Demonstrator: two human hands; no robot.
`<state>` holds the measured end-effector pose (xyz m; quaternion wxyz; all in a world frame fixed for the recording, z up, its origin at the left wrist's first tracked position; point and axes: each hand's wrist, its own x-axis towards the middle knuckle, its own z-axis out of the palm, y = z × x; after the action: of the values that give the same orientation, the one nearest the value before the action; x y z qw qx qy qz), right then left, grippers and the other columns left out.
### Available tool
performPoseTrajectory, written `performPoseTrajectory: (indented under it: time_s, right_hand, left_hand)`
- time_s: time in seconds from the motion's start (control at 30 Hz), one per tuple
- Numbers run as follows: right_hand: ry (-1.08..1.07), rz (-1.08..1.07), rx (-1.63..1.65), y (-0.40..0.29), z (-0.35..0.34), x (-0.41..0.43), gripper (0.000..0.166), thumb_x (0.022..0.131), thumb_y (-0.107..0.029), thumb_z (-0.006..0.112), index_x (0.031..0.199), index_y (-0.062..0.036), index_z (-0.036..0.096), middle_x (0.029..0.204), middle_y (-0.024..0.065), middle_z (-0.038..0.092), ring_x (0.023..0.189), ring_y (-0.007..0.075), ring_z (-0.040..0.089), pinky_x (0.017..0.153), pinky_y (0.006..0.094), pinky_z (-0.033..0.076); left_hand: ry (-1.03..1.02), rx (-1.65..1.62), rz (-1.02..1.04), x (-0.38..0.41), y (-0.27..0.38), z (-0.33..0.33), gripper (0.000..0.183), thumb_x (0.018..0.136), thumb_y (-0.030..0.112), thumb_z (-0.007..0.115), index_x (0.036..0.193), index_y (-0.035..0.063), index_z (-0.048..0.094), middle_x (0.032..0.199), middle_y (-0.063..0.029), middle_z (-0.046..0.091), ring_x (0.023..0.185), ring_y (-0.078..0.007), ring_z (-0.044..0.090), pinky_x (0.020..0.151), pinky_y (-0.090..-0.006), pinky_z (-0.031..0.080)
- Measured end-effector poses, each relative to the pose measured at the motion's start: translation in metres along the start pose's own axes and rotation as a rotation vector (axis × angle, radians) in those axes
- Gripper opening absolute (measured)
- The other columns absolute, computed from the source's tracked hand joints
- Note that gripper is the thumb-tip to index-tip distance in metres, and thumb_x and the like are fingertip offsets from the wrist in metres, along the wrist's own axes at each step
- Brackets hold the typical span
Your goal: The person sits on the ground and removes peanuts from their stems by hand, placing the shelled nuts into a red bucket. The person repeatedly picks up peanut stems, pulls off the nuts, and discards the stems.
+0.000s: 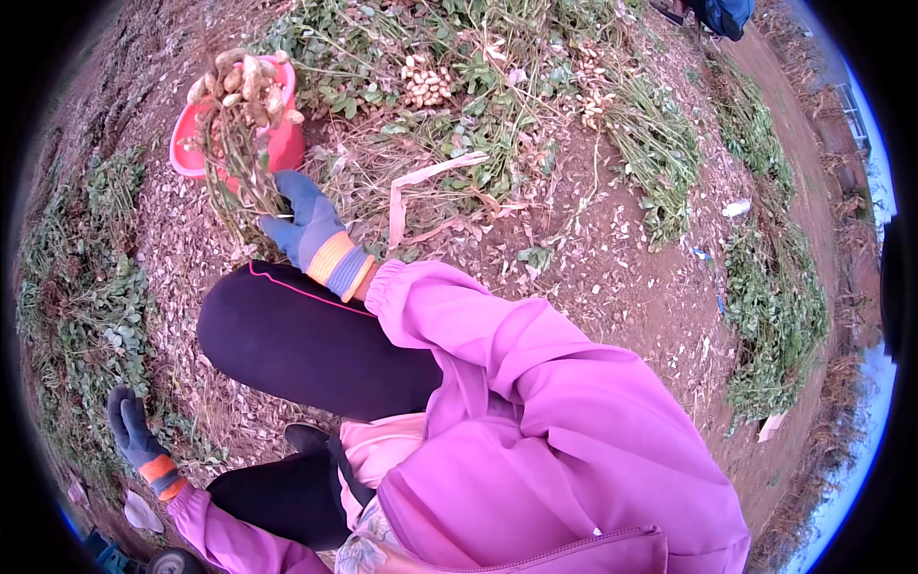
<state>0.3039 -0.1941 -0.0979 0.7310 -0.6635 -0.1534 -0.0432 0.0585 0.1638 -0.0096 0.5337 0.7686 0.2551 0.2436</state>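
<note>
My right hand, in a blue-grey knit work glove with an orange-striped cuff, grips the stems of a bunch of peanut plants. Pale, soil-marked peanut pods cluster at the bunch's far end, over a pink plastic bucket. The bunch covers part of the bucket's mouth, so its contents are hard to see. My left hand, gloved in the same way, is held out at the lower left with its fingers extended and nothing visible in it. Beside it lies a row of pulled green plants.
More pulled peanut plants lie beyond the bucket, with a pile of pods showing among them. Another leafy row runs along the right. A dry folded stalk rests on leaf-strewn soil. A small wheel shows at the lower left.
</note>
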Motion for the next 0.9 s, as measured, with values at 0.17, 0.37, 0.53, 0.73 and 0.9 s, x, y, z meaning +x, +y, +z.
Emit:
performPoseTrajectory:
  time_s: [0.17,0.37,0.53,0.73,0.9]
  right_hand:
    - [-0.266,-0.069,-0.280,-0.041,0.038,0.003,0.045,0.072,-0.014,0.066,0.114,-0.0084,0.052,0.115,0.0180,0.051,0.105,0.0366,0.050,0.090,0.0413,0.041]
    - [-0.571,-0.191,-0.368,-0.064,0.090,0.003,0.045,0.074,-0.016,0.065,0.117,-0.0151,0.053,0.115,0.0168,0.050,0.104,0.0349,0.053,0.086,0.0429,0.045]
    - [-0.744,-0.243,-0.403,-0.083,0.121,0.004,0.041,0.073,-0.013,0.066,0.113,-0.0167,0.056,0.111,0.0156,0.052,0.100,0.0345,0.055,0.082,0.0428,0.046]
    - [-1.003,-0.295,-0.479,-0.111,0.170,0.010,0.048,0.071,-0.003,0.062,0.116,-0.0166,0.054,0.115,0.0172,0.050,0.101,0.0365,0.055,0.081,0.0440,0.047]
    - [-1.069,-0.400,-0.426,-0.126,0.209,-0.004,0.050,0.067,-0.004,0.067,0.114,-0.0140,0.054,0.111,0.0153,0.055,0.100,0.0352,0.057,0.080,0.0422,0.049]
  left_hand:
    - [-0.343,0.084,0.300,-0.005,0.053,0.092,0.052,0.094,0.029,0.043,0.134,-0.0024,0.033,0.135,-0.0174,0.039,0.125,-0.0278,0.038,0.105,-0.0399,0.029]
    - [-0.182,-0.017,0.326,0.013,0.084,0.113,0.065,0.091,0.041,0.046,0.137,-0.0021,0.028,0.135,-0.0164,0.038,0.125,-0.0252,0.038,0.104,-0.0390,0.030]
    - [0.128,-0.050,0.155,0.025,0.085,0.098,0.063,0.090,0.040,0.051,0.136,0.0015,0.030,0.129,-0.0108,0.043,0.114,-0.0200,0.045,0.095,-0.0330,0.038]
    - [0.328,-0.164,0.099,0.030,0.089,0.058,0.063,0.078,0.031,0.069,0.127,0.0073,0.039,0.111,-0.0065,0.054,0.096,-0.0181,0.054,0.078,-0.0340,0.045]
    - [0.476,-0.216,0.081,0.031,0.085,0.023,0.063,0.079,0.020,0.069,0.129,0.0040,0.035,0.119,-0.0106,0.053,0.098,-0.0211,0.058,0.077,-0.0339,0.049]
